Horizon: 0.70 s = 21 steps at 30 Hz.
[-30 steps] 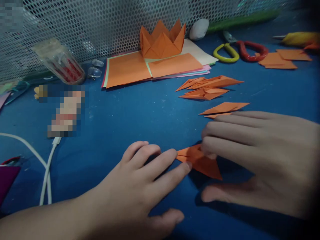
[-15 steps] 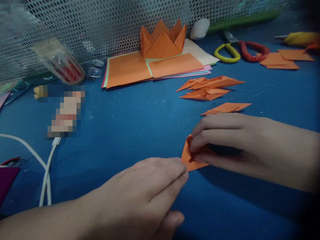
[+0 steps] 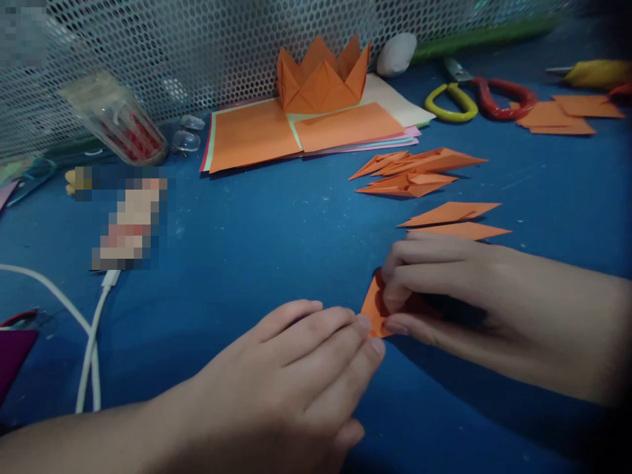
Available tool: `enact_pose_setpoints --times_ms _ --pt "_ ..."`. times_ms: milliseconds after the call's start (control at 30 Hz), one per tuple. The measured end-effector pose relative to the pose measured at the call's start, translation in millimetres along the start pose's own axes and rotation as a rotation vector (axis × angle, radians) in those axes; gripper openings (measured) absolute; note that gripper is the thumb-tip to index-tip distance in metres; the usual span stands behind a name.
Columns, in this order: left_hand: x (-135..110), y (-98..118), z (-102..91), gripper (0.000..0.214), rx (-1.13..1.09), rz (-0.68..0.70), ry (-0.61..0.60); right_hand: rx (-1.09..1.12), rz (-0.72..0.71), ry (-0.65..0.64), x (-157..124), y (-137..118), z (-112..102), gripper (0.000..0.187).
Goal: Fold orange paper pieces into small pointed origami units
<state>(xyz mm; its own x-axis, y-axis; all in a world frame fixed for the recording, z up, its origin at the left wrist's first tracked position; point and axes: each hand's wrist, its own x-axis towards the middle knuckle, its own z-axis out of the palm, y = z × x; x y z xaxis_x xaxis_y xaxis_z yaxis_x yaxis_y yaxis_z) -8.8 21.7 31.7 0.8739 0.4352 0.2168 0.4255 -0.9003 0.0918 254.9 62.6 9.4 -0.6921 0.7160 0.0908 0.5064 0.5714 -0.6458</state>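
A small folded piece of orange paper [image 3: 374,304] lies on the blue table between my hands, partly covered by fingers. My left hand [image 3: 306,355] presses on its near left corner with the fingertips. With thumb and fingers closed, my right hand [image 3: 444,283] pinches the right part of the same paper. Just beyond my right hand lie two flat orange folded pieces [image 3: 451,212], the nearer one partly hidden behind the knuckles. Farther back are several pointed orange folded pieces [image 3: 419,181] in a cluster.
An orange paper crown [image 3: 323,79] stands on stacked coloured sheets [image 3: 251,138] by the mesh wall. Scissors [image 3: 503,99] and orange paper squares [image 3: 557,118] lie back right. To the left are a clear jar [image 3: 121,125] and a white cable [image 3: 93,349].
My right hand has drawn slightly down and curled its fingers more, uncovering a second flat orange piece behind it. My left fingers have shifted a little right along the paper.
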Motion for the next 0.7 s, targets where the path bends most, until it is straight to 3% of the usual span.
enact_pose_setpoints --times_ms 400,533,600,700 --pt "-1.7 4.5 7.7 0.039 0.065 -0.008 0.049 0.026 0.077 0.17 5.8 -8.9 8.2 0.023" --pt "-0.9 3.4 4.4 0.038 0.076 0.005 0.021 0.087 0.193 0.018 9.8 -8.2 -4.1 0.009" --pt "0.3 2.5 1.7 0.038 0.074 0.016 0.012 0.122 0.206 -0.066 7.7 -2.7 -10.7 0.011" --pt "1.1 0.8 -1.0 0.039 0.075 0.045 -0.008 0.156 0.207 -0.094 1.7 8.5 -17.4 0.013"
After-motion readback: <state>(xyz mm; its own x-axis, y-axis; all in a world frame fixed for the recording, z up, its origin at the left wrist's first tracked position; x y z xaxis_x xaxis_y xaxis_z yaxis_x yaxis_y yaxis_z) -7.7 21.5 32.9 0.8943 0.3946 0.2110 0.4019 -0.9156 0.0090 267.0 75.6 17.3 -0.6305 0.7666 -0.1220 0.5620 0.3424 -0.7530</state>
